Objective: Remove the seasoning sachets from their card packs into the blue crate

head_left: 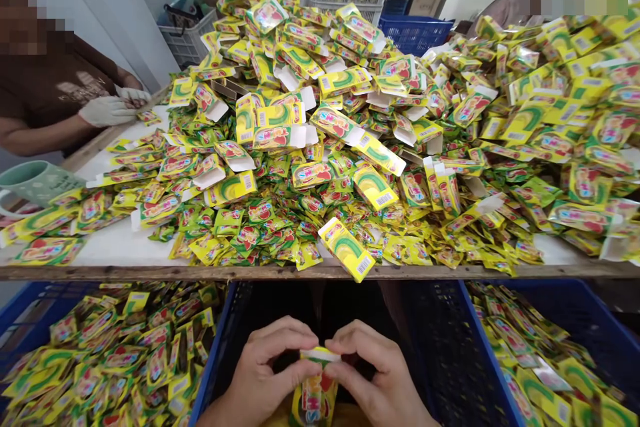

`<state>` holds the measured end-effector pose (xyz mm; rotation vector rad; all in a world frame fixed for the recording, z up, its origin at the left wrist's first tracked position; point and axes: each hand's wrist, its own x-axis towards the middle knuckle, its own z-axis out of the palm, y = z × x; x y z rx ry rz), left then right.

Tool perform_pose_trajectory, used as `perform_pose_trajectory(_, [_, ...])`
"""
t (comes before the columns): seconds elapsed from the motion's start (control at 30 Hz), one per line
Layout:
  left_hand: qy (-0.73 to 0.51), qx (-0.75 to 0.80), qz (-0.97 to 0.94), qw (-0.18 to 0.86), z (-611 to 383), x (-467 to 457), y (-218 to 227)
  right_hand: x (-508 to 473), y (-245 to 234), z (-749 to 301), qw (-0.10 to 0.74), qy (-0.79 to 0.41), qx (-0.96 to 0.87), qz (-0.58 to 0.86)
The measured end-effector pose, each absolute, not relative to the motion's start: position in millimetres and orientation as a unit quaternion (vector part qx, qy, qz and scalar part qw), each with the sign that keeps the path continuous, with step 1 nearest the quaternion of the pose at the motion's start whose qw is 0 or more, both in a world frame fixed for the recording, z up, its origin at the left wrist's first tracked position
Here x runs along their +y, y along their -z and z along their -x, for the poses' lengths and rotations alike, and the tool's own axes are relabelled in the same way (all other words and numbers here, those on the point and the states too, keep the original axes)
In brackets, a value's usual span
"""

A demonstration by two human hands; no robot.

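Low in the head view, a small yellow and green candy box (pixel 314 395) stands upright between my two hands. My left hand (pixel 270 370) pinches its top end from the left, thumb in front and fingers behind. From the right, my right hand (pixel 373 373) grips the same top edge with thumb and fingertips. A pale flap shows between the fingertips. Ahead on the table edge lies another yellow box (pixel 347 249), slightly overhanging. Behind it is a heap of small sachets (pixel 260 227), with many boxes (pixel 280 120) piled on top, several with open white flaps.
Blue crates holding boxes stand left (pixel 213 373) and right (pixel 493 360) below the wooden table edge (pixel 175 272). A green mug (pixel 43 181) sits on the table's left. A co-worker's gloved hand (pixel 107 111) is at the left side; another person is at the far right.
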<state>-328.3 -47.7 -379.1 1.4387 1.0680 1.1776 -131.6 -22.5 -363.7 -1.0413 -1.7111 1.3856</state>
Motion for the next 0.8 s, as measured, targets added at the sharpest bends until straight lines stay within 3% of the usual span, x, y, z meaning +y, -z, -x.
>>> perform_pose_trajectory(0.13, [-0.465,0.485,-0.523,0.524,327,-44,378,-19,362,135,0.327,-0.538,-0.645,0.433])
perform_pose_trajectory(0.43, [-0.392,0.517,-0.509,0.566,327,-35,366,-4,375,136,0.265,-0.720,-0.432,0.475])
perform_pose_trajectory(0.6, [-0.368,0.520,-0.531,0.559,331,-41,361,-2,365,134,0.275,-0.687,-0.506,0.443])
perform_pose_trajectory(0.8, [-0.363,0.530,-0.420,0.641,330,-44,363,-4,364,135,0.277,-0.612,-0.582,0.459])
